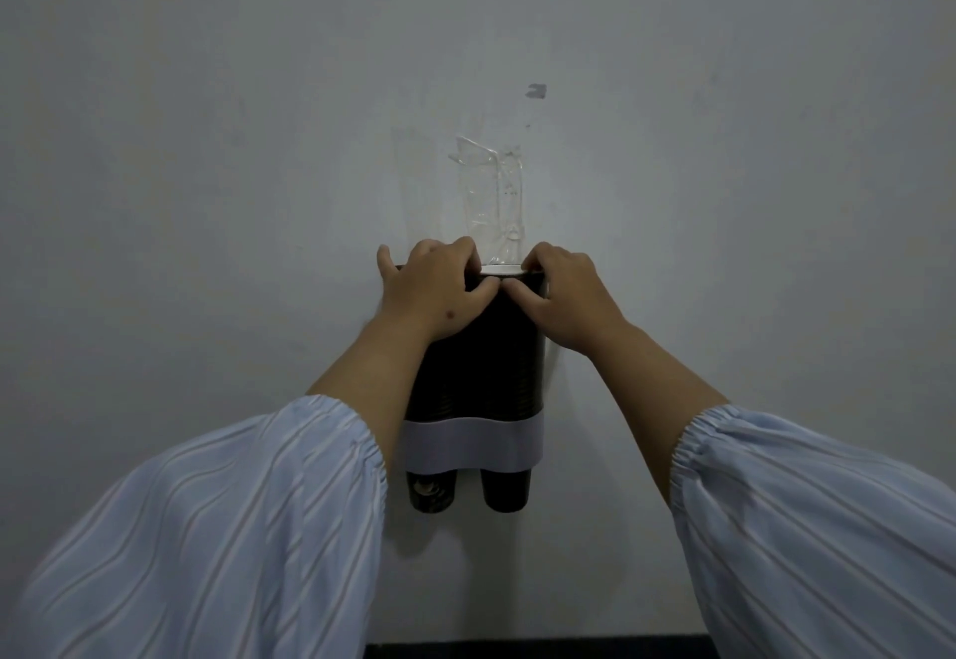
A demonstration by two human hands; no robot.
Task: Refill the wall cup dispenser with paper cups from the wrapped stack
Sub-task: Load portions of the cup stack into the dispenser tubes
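Both hands grip the top of the dark paper cup stack [509, 348] in the wall cup dispenser [473, 443]: the left hand [432, 291] curls over its 10 o'clock edge, the right hand [561, 293] pinches the rim at 2 o'clock. Clear plastic wrapper [494, 198] rises toward 12 o'clock. The left column is mostly hidden behind the left forearm, and two cup bottoms [506, 490] poke out at 6 o'clock.

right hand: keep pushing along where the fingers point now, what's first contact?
The right hand points up-left, fingertips at the top rim of the right cup stack. Going straight on, it would probably first meet the left hand, whose thumb seems to touch its own already, then the clear plastic wrap. Depth is unclear.
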